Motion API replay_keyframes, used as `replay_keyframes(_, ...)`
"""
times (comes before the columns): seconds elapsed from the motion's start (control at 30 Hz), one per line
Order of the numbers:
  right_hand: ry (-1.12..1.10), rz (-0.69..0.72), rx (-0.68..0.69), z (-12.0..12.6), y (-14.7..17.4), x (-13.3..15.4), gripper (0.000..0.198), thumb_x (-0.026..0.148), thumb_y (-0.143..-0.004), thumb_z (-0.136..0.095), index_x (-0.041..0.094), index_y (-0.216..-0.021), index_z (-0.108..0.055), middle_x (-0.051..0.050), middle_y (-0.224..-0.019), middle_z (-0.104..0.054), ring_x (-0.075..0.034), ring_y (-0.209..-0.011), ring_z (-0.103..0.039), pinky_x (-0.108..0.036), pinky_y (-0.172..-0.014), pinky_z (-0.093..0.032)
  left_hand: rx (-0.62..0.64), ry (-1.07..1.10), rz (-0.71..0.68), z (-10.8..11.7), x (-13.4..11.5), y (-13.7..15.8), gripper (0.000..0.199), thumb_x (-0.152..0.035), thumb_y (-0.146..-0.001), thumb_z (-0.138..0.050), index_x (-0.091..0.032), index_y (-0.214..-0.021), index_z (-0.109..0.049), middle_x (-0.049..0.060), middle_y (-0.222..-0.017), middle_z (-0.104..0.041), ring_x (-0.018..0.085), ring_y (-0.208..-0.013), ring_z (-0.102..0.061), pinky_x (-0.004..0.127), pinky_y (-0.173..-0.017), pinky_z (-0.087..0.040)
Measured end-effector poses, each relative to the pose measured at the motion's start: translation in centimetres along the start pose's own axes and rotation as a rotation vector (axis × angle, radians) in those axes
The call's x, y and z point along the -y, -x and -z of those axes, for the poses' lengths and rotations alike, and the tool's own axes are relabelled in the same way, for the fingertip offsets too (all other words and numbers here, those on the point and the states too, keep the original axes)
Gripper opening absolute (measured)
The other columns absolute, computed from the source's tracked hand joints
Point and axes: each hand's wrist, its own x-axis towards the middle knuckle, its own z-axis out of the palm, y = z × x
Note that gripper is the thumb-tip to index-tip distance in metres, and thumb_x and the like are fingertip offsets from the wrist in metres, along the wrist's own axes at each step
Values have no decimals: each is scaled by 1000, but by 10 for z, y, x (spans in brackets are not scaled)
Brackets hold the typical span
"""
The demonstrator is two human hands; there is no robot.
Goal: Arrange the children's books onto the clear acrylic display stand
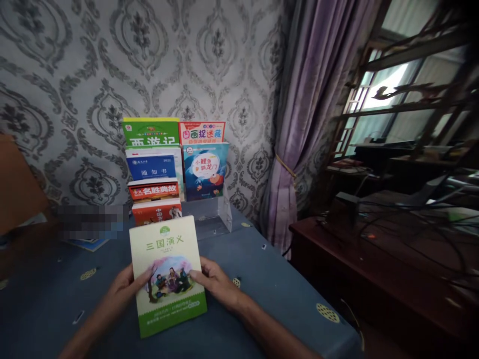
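Observation:
A pale green book [170, 314] with a picture of seated figures is held up before me, tilted slightly, its front cover facing me. My left hand [129, 281] grips its left edge, thumb on the cover and fingers behind. On the opposite edge my right hand [215, 281] holds it the same way, its fingers partly hidden. Just beyond stands a clear tiered book rack [225, 212]. Its left column carries a green book [151, 132], a blue booklet [151, 167], a red-titled book [154, 190] and an orange book [149, 214]. A teal book [205, 174] stands at right before a pink book [202, 130].
A blue cloth with pineapple prints covers the table [277, 299]. Patterned wallpaper [243, 65] rises behind it, beside a tied purple curtain [295, 149]. Further right are a dark red desk [337, 259] with cables and a shelf. Something flat and blue [92, 244] lies at left.

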Motion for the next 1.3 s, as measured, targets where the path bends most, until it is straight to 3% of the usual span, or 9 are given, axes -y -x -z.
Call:
replay_keyframes(0.13, 92, 27, 60, 5, 1, 19, 57, 61, -83, -71, 18, -120, -67, -8, -110, -74, -24, -98, -68, -40, -91, -49, 84, -265, -72, 14, -14, 3, 63, -66, -67, -78, -22, -111, -77, 9, -125, -73, 37, -121, -64, 49, -106, -51)
replay_keyframes(0.3, 361, 95, 43, 10, 6, 43, 44, 50, -88, -66, 17, -116, -68, -11, -113, -74, -26, -101, -68, -42, -91, -50, 185, -563, -181, 27, -20, -1, 54, -67, -75, -67, -28, -110, -78, 5, -116, -77, 34, -107, -70, 43, -92, -59)
replay_keyframes(0.4, 381, 89, 34, 11, 9, 49, 38, 44, -90, -63, 17, -118, -66, -10, -110, -74, -24, -97, -68, -36, -80, -53, 181, -665, -257, 33, -18, 0, 52, -67, -78, -63, -29, -108, -78, 6, -109, -79, 33, -101, -72, 40, -85, -60)
replay_keyframes(0.53, 374, 55, 7, 10, 12, 50, 31, 40, -92, -58, 17, -113, -64, -8, -100, -73, -20, -83, -67, -27, -64, -50, 133, -749, -310, 32, -22, 5, 51, -65, -85, -56, -28, -116, -74, 5, -86, -79, 30, -97, -72, 39, -86, -59)
replay_keyframes(0.67, 472, 65, -45, 14, 13, 55, 25, 34, -92, -58, 17, -108, -66, -7, -95, -73, -20, -83, -66, -28, -66, -51, 119, -825, -358, 22, -35, 7, 50, -64, -88, -52, -28, -114, -74, 2, -64, -71, 26, -77, -71, 33, -70, -60)
replay_keyframes(0.8, 624, 99, -116, 23, 14, 64, 21, 29, -93, -58, 18, -108, -67, -6, -96, -73, -20, -87, -65, -29, -72, -51, 96, -916, -398, 6, -47, 2, 46, -62, -87, -51, -27, -106, -75, 2, -65, -71, 25, -71, -69, 28, -58, -55)
replay_keyframes(1.07, 729, 96, -160, 28, 14, 66, 17, 24, -94, -52, 17, -104, -64, -5, -94, -73, -18, -80, -64, -29, -70, -47, 136, -950, -387, -6, -56, -9, 41, -57, -87, -50, -25, -94, -74, 4, -82, -78, 22, -71, -70, 27, -63, -56)
replay_keyframes(1.17, 764, 76, -168, 25, 12, 65, 15, 24, -94, -52, 17, -103, -62, -6, -93, -72, -18, -79, -64, -30, -70, -46, 174, -929, -379, -3, -59, -10, 40, -55, -85, -51, -24, -85, -75, 3, -77, -77, 21, -68, -69, 26, -65, -56)
replay_keyframes(1.3, 773, 66, -170, 20, 12, 63, 14, 25, -96, -51, 19, -105, -61, -6, -94, -73, -19, -80, -65, -31, -71, -47, 205, -876, -343, -1, -60, -6, 41, -56, -84, -52, -23, -79, -75, 1, -66, -73, 19, -58, -65, 24, -54, -52)
